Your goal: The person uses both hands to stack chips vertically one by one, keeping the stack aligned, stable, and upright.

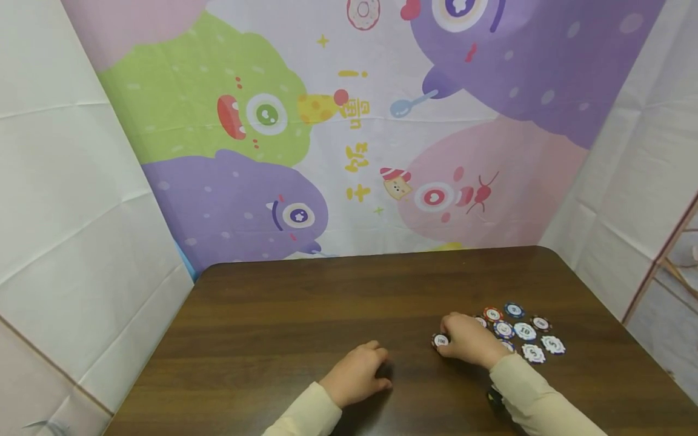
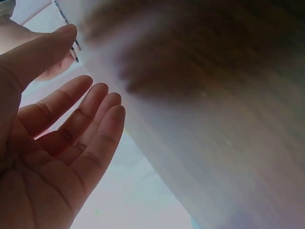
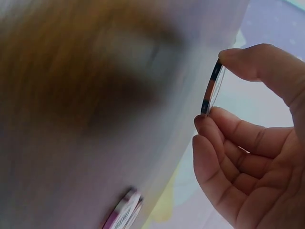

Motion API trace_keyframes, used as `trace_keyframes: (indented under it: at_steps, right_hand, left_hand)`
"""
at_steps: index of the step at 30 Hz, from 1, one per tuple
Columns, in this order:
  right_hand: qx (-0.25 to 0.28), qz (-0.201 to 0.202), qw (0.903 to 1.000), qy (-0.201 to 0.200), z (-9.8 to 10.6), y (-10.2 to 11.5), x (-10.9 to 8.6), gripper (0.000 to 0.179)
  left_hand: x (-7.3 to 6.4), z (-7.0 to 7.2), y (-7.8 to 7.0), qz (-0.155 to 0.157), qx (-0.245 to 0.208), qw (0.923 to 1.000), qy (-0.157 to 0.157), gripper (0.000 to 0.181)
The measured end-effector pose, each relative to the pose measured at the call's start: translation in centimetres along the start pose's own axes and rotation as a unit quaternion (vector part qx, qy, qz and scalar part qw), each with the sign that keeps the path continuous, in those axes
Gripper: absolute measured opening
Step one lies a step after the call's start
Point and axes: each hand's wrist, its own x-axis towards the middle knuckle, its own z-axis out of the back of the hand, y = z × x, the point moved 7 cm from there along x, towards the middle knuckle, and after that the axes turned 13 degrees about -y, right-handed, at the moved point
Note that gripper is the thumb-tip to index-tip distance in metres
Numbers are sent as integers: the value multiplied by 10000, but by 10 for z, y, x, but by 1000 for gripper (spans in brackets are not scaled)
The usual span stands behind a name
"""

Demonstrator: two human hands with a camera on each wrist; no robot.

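My right hand (image 1: 470, 340) pinches a black-edged poker chip (image 1: 440, 341) marked 100 by its rim, thumb on one side and fingers on the other. In the right wrist view the same chip (image 3: 213, 89) shows edge-on between thumb and fingertips, close over the table. Just right of that hand lies a group of several poker chips (image 1: 525, 331) in red, blue, white and dark colours, a few partly hidden by the hand. My left hand (image 1: 357, 374) is held over the middle of the table with relaxed, slightly bent fingers and nothing in them.
The brown wooden table (image 1: 283, 315) has rounded far corners. Behind it hangs a cloth (image 1: 360, 230) printed with cartoon monsters, and white panels stand at both sides. A small dark object (image 1: 494, 396) shows beside the right sleeve.
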Motion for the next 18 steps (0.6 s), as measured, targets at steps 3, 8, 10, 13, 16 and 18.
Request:
trace_keyframes:
  at_steps: [3, 8, 10, 13, 16, 18]
  right_hand:
    - [52, 145, 9999, 21, -2, 11, -1, 21]
    - [134, 589, 9982, -14, -6, 31, -2, 24]
    - [216, 718, 9972, 36, -8, 39, -3, 24]
    - [315, 857, 9957, 150, -12, 49, -3, 23]
    - [348, 1002, 9941, 224, -15, 58, -4, 23]
    - [394, 1074, 9930, 277, -17, 63, -4, 22]
  left_hand:
    - [2, 0, 0, 36, -35, 10000, -34, 36]
    - [4, -1, 1, 136, -109, 9998, -75, 36]
    - [5, -2, 1, 154, -131, 9998, -92, 37]
    - [6, -4, 1, 174, -174, 9996, -112, 37]
    - [7, -5, 1, 181, -220, 9995, -124, 37]
    - [8, -5, 1, 164, -233, 9995, -132, 37]
